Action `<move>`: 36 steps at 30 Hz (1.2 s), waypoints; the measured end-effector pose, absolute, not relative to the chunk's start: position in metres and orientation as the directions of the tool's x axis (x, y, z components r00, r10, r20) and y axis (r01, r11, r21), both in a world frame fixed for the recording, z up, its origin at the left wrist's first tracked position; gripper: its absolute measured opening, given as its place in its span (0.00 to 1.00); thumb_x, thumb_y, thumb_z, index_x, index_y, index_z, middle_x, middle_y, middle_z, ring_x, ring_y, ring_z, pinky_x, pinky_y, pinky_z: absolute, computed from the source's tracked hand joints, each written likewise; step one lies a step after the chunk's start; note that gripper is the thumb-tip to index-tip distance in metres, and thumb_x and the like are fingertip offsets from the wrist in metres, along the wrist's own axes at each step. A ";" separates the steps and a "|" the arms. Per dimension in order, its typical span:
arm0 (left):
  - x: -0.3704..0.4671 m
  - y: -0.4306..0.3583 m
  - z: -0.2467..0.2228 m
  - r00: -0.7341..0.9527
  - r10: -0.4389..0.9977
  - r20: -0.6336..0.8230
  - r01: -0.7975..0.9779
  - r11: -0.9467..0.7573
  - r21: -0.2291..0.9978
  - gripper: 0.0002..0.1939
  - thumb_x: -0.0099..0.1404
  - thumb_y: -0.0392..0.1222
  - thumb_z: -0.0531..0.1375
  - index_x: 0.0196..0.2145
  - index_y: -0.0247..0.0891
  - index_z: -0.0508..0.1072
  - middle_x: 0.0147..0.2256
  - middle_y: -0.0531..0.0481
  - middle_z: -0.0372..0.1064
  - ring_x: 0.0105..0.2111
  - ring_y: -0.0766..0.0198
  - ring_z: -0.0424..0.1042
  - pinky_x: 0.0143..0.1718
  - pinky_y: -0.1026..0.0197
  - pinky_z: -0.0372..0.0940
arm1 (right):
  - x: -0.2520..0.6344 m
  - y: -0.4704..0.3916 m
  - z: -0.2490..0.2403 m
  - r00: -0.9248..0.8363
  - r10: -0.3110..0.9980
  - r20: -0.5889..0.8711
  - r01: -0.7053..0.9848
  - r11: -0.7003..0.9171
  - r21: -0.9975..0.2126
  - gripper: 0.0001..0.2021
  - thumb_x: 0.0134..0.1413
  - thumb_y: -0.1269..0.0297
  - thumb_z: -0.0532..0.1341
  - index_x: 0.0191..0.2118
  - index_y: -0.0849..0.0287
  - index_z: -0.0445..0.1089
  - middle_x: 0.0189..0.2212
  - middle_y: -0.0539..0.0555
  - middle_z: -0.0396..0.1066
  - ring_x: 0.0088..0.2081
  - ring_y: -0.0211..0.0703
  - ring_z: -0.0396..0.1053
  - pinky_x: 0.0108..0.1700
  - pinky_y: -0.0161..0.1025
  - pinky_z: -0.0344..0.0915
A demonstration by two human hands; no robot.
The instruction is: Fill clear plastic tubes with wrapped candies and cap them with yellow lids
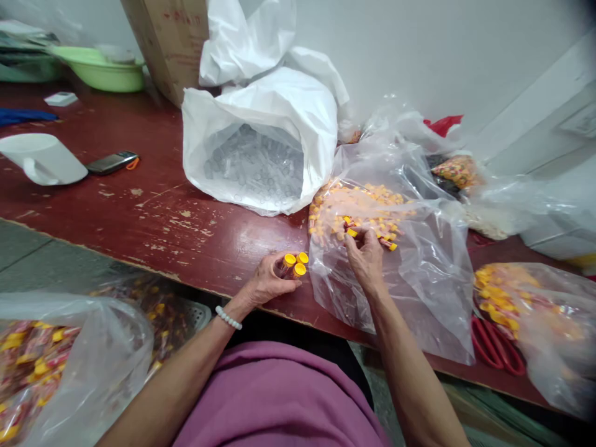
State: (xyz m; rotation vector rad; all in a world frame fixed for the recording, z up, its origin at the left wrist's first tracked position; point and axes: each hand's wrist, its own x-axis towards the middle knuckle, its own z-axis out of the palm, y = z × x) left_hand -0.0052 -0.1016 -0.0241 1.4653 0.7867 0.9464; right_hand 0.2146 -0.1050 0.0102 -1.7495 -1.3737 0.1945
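My left hand [267,280], with a beaded bracelet at the wrist, is wrapped round three small bottles [299,270] with yellow caps, held upright over the table's front edge. My right hand [365,251] pinches a small yellow-capped piece [351,232] at the mouth of a clear plastic bag [395,298]. Many similar small yellow-capped pieces [372,197] lie in that bag. Beside it, a white sack [316,118] lies open toward me with many clear plastic pieces [254,161] inside.
Red-handled scissors [497,347] and another bag of yellow-capped pieces [512,304] lie at the right. A white mug [41,158] and a phone [112,162] are on the red table [153,230]. Below left sits a large bag of capped bottles [37,366]. A green basin [105,71] stands behind.
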 end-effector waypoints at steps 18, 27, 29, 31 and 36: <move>-0.009 -0.098 -0.026 0.454 0.862 0.227 0.063 -0.285 0.956 0.12 0.47 0.38 0.65 0.28 0.34 0.66 0.25 0.56 0.59 0.25 0.71 0.56 0.25 0.68 0.56 | 0.132 -0.143 0.041 -0.198 0.750 0.631 0.644 0.585 -0.494 0.05 0.57 0.70 0.58 0.40 0.57 0.68 0.34 0.52 0.73 0.37 0.41 0.68 0.42 0.41 0.65; -0.008 -0.096 -0.025 0.433 0.857 0.280 0.097 -0.353 0.931 0.09 0.48 0.39 0.62 0.28 0.34 0.69 0.26 0.54 0.65 0.25 0.69 0.60 0.27 0.66 0.59 | 0.129 -0.146 0.043 -0.278 0.790 0.547 0.710 0.553 -0.437 0.08 0.58 0.69 0.55 0.41 0.56 0.70 0.47 0.56 0.68 0.48 0.45 0.65 0.51 0.47 0.62; -0.009 -0.097 -0.024 0.437 0.860 0.262 0.099 -0.336 0.937 0.12 0.47 0.39 0.64 0.31 0.34 0.70 0.27 0.54 0.66 0.25 0.69 0.61 0.27 0.66 0.60 | 0.131 -0.145 0.046 -0.221 0.787 0.576 0.693 0.542 -0.476 0.10 0.59 0.71 0.53 0.42 0.56 0.69 0.46 0.57 0.68 0.49 0.44 0.65 0.52 0.46 0.62; -0.009 -0.097 -0.024 0.442 0.859 0.257 0.088 -0.326 0.941 0.14 0.46 0.39 0.65 0.33 0.34 0.70 0.28 0.54 0.67 0.26 0.68 0.63 0.28 0.66 0.61 | 0.131 -0.144 0.047 -0.219 0.778 0.589 0.695 0.548 -0.465 0.10 0.58 0.71 0.53 0.42 0.57 0.70 0.45 0.58 0.68 0.49 0.44 0.65 0.52 0.46 0.62; -0.008 -0.091 -0.033 0.446 0.852 0.276 0.068 -0.340 0.938 0.07 0.50 0.37 0.60 0.30 0.34 0.71 0.30 0.51 0.69 0.29 0.66 0.65 0.33 0.64 0.64 | 0.123 -0.150 0.034 -0.324 0.774 0.544 0.752 0.559 -0.348 0.09 0.56 0.67 0.57 0.42 0.55 0.71 0.50 0.55 0.67 0.50 0.49 0.62 0.54 0.51 0.57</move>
